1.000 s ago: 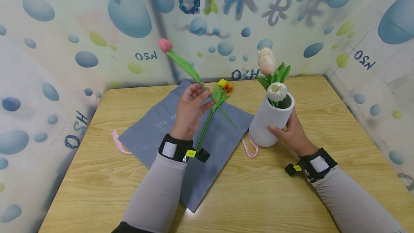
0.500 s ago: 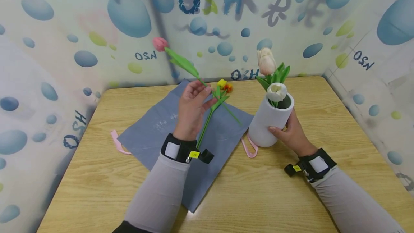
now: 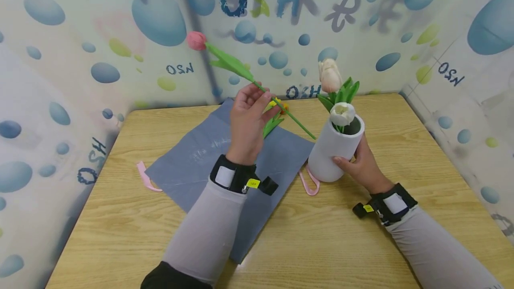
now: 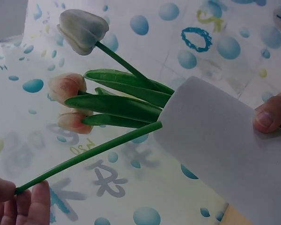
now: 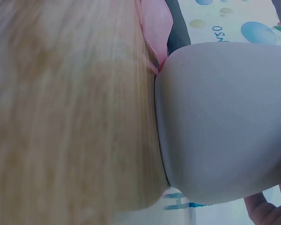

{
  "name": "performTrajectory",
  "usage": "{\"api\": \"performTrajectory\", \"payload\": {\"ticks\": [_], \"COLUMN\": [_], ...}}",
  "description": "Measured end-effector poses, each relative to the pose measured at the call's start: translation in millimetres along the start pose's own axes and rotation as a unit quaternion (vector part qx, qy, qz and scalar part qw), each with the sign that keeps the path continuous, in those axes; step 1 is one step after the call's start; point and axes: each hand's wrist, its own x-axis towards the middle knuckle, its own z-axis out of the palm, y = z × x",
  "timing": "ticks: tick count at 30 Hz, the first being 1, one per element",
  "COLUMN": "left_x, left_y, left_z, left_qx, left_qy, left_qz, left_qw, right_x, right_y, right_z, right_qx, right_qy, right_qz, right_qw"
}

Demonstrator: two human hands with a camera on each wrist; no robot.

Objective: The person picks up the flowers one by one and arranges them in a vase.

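Note:
My left hand [image 3: 250, 117] pinches a pink tulip [image 3: 196, 40] by its green stem between thumb and fingers. The bloom points up and left, and the bare stem end slopes down towards the white vase [image 3: 331, 157]. In the left wrist view the stem [image 4: 91, 153] ends at the vase's rim; whether it touches cannot be told. Around the vase's lower right side my right hand [image 3: 367, 168] holds on, thumb in front, other fingers mostly hidden behind. A cream-pink tulip [image 3: 330, 76] and a white tulip [image 3: 342, 114] stand in the vase with green leaves.
Grey-blue wrapping paper [image 3: 192, 159] lies on the wooden table [image 3: 321, 244], with yellow and orange tulips [image 3: 273, 124] on it, partly behind my left hand. A pink ribbon [image 3: 310, 184] shows by the vase's base, and another ribbon end [image 3: 145, 176] at the paper's left corner.
My left hand has risen and shifted right with the pink tulip, and the stem end has come closer to the vase. The right hand and the vase have stayed in place.

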Motion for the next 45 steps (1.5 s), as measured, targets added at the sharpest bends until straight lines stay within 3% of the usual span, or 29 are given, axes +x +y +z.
{"api": "performTrajectory", "payload": {"ticks": [12, 28, 35, 45], "left_x": [5.4, 4.4, -0.2, -7.4], "left_y": [-3.3, -13.0, -14.6, -20.0], "left_z": [26.6, 37.7, 47.6, 60.4], "left_qx": [-0.018, -0.019, 0.049, 0.149], "left_qy": [0.016, 0.019, -0.021, -0.096], "left_qz": [0.032, 0.055, 0.081, 0.123], "left_qw": [0.9992, 0.9981, 0.9953, 0.9764], "right_x": [1.0, 0.6, 0.4, 0.6], "right_y": [0.0, -0.2, -1.6, -1.0], "right_z": [-0.1, 0.4, -1.3, 0.1], "right_qx": [-0.003, -0.001, 0.010, 0.005], "right_qy": [0.000, 0.002, 0.006, 0.006], "right_qz": [0.002, 0.006, 0.001, 0.005], "right_qw": [1.0000, 1.0000, 0.9999, 1.0000]}}
